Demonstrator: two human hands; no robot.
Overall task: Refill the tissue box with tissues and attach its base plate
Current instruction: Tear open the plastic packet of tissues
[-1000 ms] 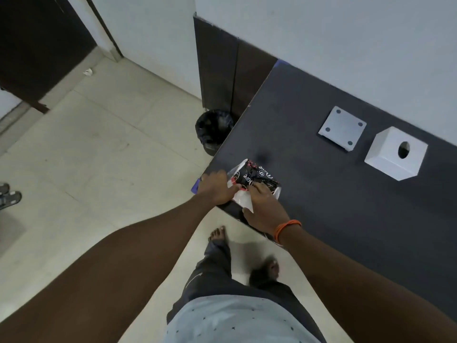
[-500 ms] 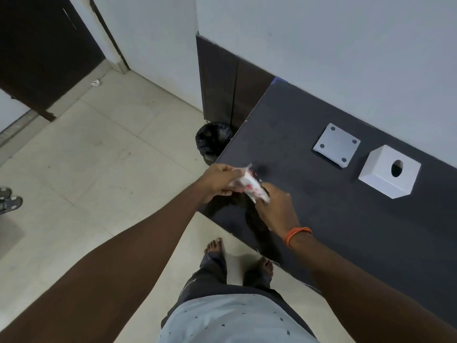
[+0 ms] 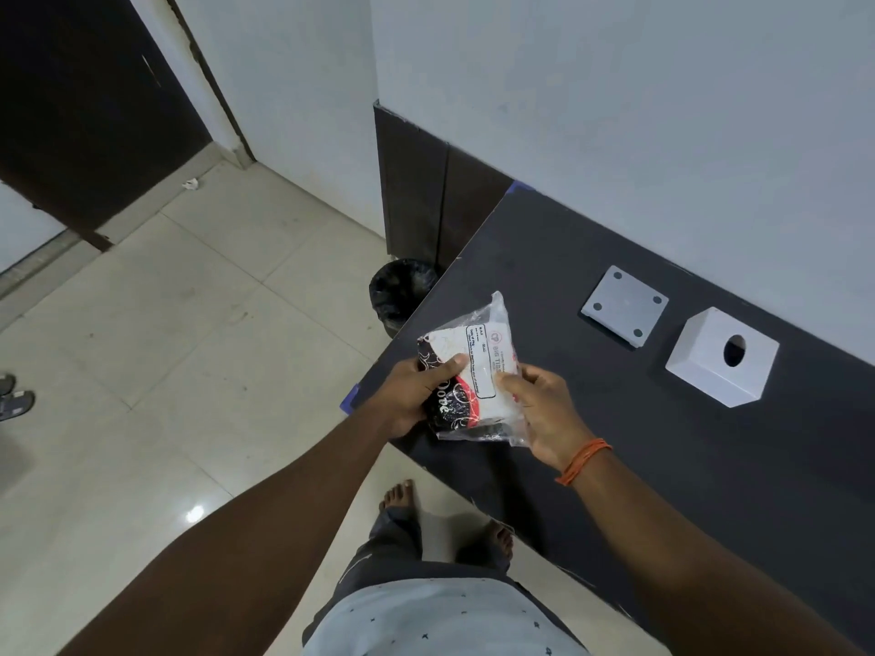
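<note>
A clear plastic tissue packet (image 3: 478,366) with black, red and white print is held above the near left corner of the dark table (image 3: 544,258). My left hand (image 3: 412,395) grips its left side with the thumb on top. My right hand (image 3: 544,409) grips its right edge. The white cube-shaped tissue box (image 3: 719,359) with a round hole on top sits at the right of the table. Its flat square base plate (image 3: 625,303), with a dot at each corner, lies just left of the box.
A black-lined waste bin (image 3: 400,288) stands on the tiled floor beside the table's left end. A dark door (image 3: 85,111) is at the far left, sandals (image 3: 14,400) at the left edge. The white wall runs behind the table.
The packet has been lifted off the table and turned flat, its printed label side now facing up. Both hands rose with it; the camera tilted so box and plate sit lower in view.
</note>
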